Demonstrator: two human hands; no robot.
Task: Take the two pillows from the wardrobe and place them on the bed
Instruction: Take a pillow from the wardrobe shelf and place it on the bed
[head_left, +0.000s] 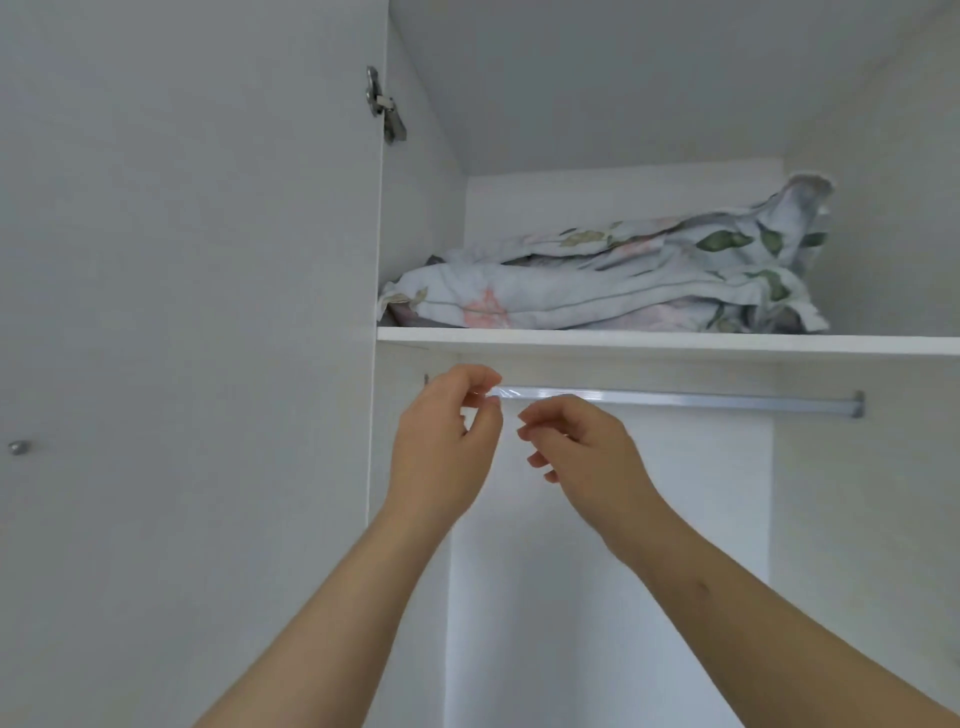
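Two flat pillows in pale floral covers lie stacked on the top shelf (675, 344) of the open white wardrobe. The upper pillow (675, 244) rests on the lower pillow (545, 301). Both of my arms reach up just below that shelf. My left hand (441, 447) and my right hand (582, 457) hang close together in front of the clothes rail, fingers loosely curled, holding nothing. Neither hand touches a pillow.
The wardrobe door (182, 364) stands open on the left, with a metal hinge (384, 104) near its top and a small knob (20, 447). A metal clothes rail (701, 400) runs under the shelf. The hanging space below holds no clothes.
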